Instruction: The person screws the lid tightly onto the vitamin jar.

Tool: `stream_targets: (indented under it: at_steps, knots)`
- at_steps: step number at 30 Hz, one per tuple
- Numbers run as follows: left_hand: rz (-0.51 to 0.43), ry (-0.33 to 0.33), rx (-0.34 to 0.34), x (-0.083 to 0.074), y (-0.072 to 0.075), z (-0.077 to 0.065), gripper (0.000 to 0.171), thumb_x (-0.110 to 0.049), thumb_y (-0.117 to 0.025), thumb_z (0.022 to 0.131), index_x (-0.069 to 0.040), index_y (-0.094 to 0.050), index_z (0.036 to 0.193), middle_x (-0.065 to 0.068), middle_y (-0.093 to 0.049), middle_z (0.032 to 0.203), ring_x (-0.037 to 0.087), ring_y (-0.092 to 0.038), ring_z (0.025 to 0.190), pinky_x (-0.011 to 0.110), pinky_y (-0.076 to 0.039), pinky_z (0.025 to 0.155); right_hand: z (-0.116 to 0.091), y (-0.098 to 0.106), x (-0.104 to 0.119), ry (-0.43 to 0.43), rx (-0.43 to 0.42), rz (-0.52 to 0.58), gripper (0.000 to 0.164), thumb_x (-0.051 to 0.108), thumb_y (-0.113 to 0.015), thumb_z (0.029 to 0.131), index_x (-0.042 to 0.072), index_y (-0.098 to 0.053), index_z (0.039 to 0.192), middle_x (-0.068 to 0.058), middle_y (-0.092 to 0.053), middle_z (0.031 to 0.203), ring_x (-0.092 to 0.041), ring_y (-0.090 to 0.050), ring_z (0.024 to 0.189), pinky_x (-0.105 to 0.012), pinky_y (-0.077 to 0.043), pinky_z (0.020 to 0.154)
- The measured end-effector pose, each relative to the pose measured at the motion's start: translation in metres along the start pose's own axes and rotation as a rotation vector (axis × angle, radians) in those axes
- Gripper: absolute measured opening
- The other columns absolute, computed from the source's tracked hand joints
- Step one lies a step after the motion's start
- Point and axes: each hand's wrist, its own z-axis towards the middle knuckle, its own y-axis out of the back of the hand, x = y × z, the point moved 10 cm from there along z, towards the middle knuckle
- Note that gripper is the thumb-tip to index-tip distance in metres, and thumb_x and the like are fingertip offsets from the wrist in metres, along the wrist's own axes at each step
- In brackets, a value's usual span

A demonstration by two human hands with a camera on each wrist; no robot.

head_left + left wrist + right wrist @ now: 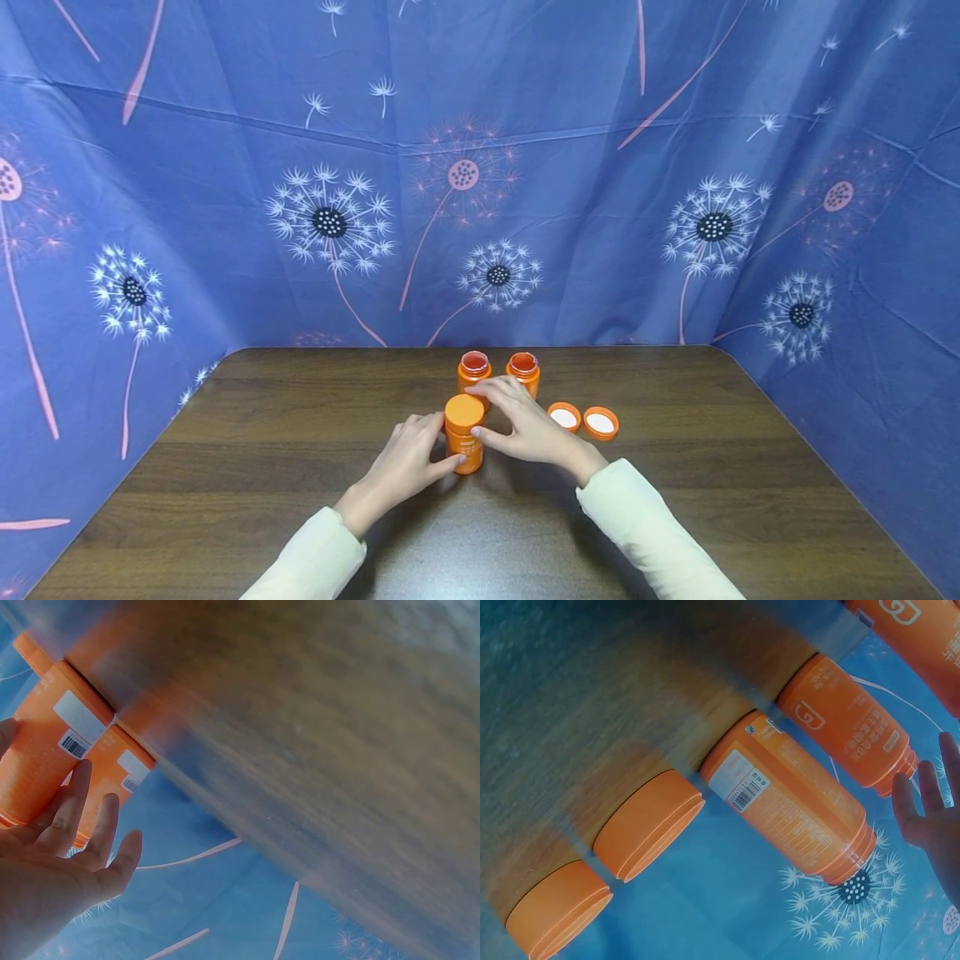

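Observation:
A capped orange bottle [467,454] stands upright on the table between the two hands. My left hand [405,462] is at its left side, the thumb low across the front and the fingers along the side; in the left wrist view the lower fingers fan out loosely. From the right, my right hand [525,425] reaches over with fingers spread about the bottle's orange cap [464,412], thumb tip right at its edge. Close behind are two uncapped orange bottles, one [475,364] partly covered by the right hand and another [523,367] beside it.
Two removed orange caps, one [564,417] and another [601,423], lie with white insides up, right of the right hand. The brown wooden table [300,408] ends at a blue curtain [585,275] with dandelion prints, which also runs along both sides.

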Motion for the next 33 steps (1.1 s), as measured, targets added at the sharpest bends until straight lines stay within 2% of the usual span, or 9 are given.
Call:
stream_targets:
  at_steps: [8,15,23,33]
  knots:
    - [-0.007,0.013,0.013,0.0010,-0.0014,-0.0002,0.049,-0.040,-0.070,0.077,-0.011,-0.054,0.112,0.002,-0.064,0.102,0.020,-0.055,0.087,0.041,-0.042,0.076,-0.0006,-0.0001,-0.0012,-0.024,-0.005,-0.003,0.048,0.033,-0.066,0.081,0.015,-0.052,0.124,0.003,-0.052,0.122,-0.015,-0.041,0.117,-0.044,-0.035,0.098]
    - [-0.008,0.018,0.017,0.0013,-0.0028,0.0003,0.047,-0.040,-0.070,0.076,-0.011,-0.054,0.111,0.001,-0.064,0.100,0.019,-0.054,0.085,0.040,-0.041,0.075,-0.0019,0.0026,0.0008,-0.042,-0.086,-0.060,0.047,0.037,-0.069,0.078,0.013,-0.054,0.116,0.003,-0.055,0.114,-0.014,-0.045,0.110,-0.039,-0.039,0.094]
    - [-0.006,0.017,0.015,0.0009,-0.0023,0.0007,0.045,-0.039,-0.071,0.076,-0.012,-0.055,0.108,-0.001,-0.063,0.091,0.017,-0.052,0.081,0.038,-0.040,0.073,-0.0060,0.0029,0.0047,-0.086,-0.170,-0.145,0.048,0.044,-0.067,0.078,0.012,-0.052,0.111,0.002,-0.054,0.110,-0.014,-0.046,0.103,-0.040,-0.039,0.090]
    - [-0.002,0.010,0.007,0.0004,-0.0021,0.0007,0.046,-0.040,-0.071,0.076,-0.011,-0.055,0.108,0.000,-0.063,0.093,0.017,-0.052,0.081,0.037,-0.040,0.071,-0.0072,0.0013,0.0034,-0.121,-0.191,-0.184,0.050,0.045,-0.068,0.077,0.011,-0.052,0.109,0.001,-0.055,0.106,-0.017,-0.047,0.100,-0.040,-0.039,0.088]
